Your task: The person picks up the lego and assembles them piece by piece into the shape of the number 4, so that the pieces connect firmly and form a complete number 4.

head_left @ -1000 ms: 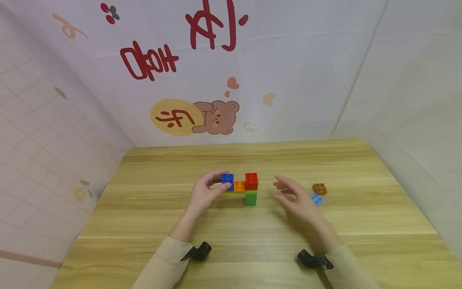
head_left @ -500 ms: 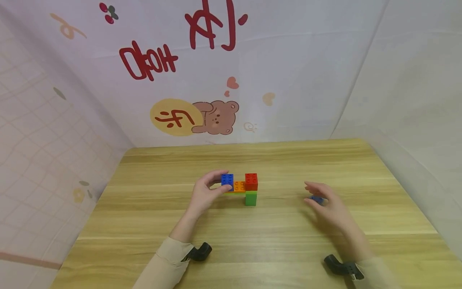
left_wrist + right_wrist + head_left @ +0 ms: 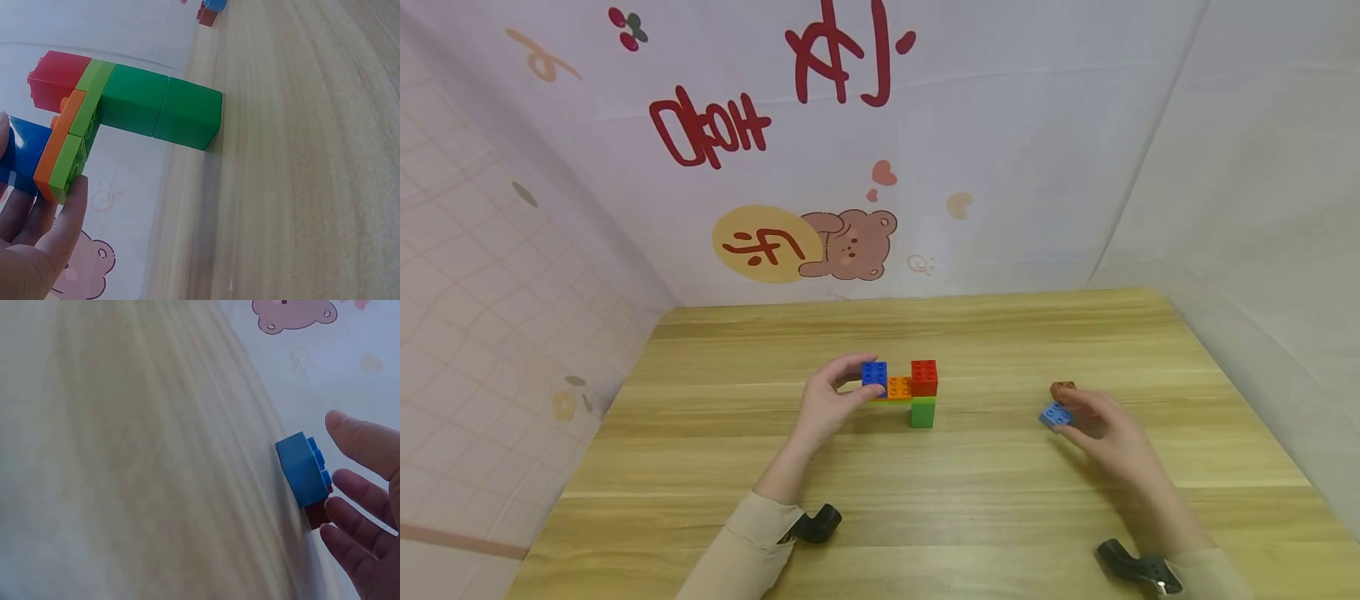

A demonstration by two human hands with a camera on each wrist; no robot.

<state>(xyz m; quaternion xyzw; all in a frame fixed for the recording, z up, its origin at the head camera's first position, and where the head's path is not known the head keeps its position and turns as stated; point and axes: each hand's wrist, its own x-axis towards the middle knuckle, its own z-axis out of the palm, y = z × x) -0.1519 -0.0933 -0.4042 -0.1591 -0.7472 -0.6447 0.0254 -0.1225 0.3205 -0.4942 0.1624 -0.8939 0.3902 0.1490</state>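
Note:
My left hand [image 3: 831, 404] grips the left end of a toy brick build, with its thumb on the dark blue brick [image 3: 874, 379]. An orange brick [image 3: 899, 387] links that end to the red brick [image 3: 923, 378] on the right. In the left wrist view, lime green bricks [image 3: 92, 90] lie under the orange and red ones. Two stacked green bricks [image 3: 162, 112] form a leg standing on the table. On the right, my right hand [image 3: 1112, 437] hovers with thumb and fingers apart beside a light blue brick [image 3: 1056, 416]. That brick touches no finger in the right wrist view [image 3: 303, 469].
A brown brick [image 3: 1063, 389] lies just behind the light blue one, partly hidden by my right fingers. The wooden table [image 3: 985, 517] meets a printed white cloth [image 3: 1015, 167] at its back edge, and cloth hangs at both sides.
My right hand has moved right, from beside the build to the light blue brick, which now sits slightly left and turned. The left hand and the build have stayed in place.

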